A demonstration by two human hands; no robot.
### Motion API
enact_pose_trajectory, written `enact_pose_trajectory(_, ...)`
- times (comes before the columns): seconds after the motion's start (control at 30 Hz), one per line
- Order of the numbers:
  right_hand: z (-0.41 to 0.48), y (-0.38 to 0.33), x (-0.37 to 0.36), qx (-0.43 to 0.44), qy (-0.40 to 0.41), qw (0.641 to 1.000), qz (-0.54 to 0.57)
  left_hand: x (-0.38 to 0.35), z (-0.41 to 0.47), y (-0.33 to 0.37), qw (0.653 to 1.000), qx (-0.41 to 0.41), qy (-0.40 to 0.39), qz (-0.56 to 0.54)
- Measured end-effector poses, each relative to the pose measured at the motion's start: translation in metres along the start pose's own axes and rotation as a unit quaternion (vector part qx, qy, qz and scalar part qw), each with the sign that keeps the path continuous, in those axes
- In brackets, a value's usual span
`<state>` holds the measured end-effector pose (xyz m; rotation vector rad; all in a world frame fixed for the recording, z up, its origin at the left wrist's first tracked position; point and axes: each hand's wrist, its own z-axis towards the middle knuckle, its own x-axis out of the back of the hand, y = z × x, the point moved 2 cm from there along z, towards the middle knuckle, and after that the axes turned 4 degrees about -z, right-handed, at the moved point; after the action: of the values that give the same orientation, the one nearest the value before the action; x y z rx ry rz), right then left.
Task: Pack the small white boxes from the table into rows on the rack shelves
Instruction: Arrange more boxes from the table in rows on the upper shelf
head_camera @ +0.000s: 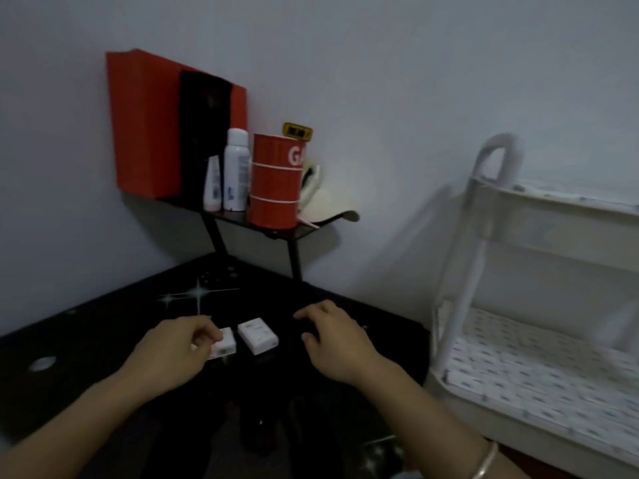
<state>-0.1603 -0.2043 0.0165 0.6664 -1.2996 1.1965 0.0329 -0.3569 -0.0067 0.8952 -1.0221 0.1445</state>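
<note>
Your right wrist, with its silver bangle (485, 461), sits nearest; that right hand (333, 344) rests on the black desk (86, 344), fingers loosely curled and holding nothing. Your left hand (173, 354) pinches one small white box (224, 345) mid-desk, and a second white box (257, 335) lies just beside it, between your hands. You look to be at the pick-up step. To your right the white rack (484, 219) has its lower shelf (501, 414) already lined with packed boxes (536, 375). Next, take the free box and carry both to an open spot in a row.
</note>
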Motion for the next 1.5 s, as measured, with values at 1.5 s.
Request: enact_pose_trajectory(1.5,-0.237,0.106,0.323,-0.247,0.316,0.914,-0.053,-0.02,-0.006,0.462,0.782,-0.559,-0.018,-0.274)
